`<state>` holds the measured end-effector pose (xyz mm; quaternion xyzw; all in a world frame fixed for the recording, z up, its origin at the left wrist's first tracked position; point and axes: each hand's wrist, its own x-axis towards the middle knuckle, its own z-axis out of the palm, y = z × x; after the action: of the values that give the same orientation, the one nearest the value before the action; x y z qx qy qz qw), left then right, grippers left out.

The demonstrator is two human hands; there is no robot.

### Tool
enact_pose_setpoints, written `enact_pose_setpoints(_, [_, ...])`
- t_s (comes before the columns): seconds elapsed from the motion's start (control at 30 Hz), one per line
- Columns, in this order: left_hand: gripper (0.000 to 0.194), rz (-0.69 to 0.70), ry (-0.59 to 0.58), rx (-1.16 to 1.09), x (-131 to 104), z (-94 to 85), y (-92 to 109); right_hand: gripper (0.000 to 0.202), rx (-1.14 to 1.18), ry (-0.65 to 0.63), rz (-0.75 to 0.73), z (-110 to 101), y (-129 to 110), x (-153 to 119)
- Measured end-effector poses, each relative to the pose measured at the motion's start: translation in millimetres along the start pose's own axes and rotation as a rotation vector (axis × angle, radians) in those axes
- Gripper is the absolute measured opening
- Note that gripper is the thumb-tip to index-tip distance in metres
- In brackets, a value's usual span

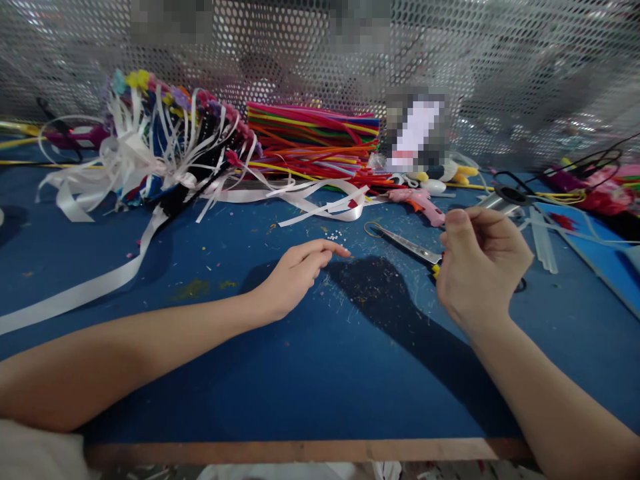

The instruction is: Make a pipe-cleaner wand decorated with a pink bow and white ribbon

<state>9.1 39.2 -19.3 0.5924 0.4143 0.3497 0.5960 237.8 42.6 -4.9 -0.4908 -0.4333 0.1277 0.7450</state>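
Note:
My left hand [300,270] reaches over the middle of the blue table, palm down, index finger stretched out and the other fingers loosely bent. Its fingertips are at or just above the tabletop, close to a small scatter of tiny white beads [335,236]. Raised above the table on the right, my right hand [480,267] has its thumb and index finger pinched together. Whatever may be between them is too small to make out. Behind that hand lie scissors [407,245], blades pointing left, handles partly hidden. A pink glue gun [420,202] rests just beyond.
White ribbons and a decorated bundle [165,147] fill the back left. Coloured pipe cleaners [310,140] are stacked against a perforated metal screen [310,60]. Clear glue sticks [543,240], a spool [507,197] and a blue board [600,247] sit at right.

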Motion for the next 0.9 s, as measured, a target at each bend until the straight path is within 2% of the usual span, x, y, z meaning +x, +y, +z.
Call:
enact_pose_setpoints(0.23, [0.028,0.161,0.033,0.131,-1.3,3.0,-3.3,0.022,-0.03,-0.048,-0.019,-1.8,-1.2,-2.9])
enact_pose_setpoints(0.63, [0.03,0.138,-0.06,0.12,-3.5,0.8,-2.2,0.025,-0.089,-0.059,0.034,-2.6,0.1,0.1])
enact_pose_setpoints(0.9, [0.032,0.113,-0.052,-0.026,-2.9,1.3,0.6,0.023,-0.078,-0.076,0.064,-2.1,-0.8,0.8])
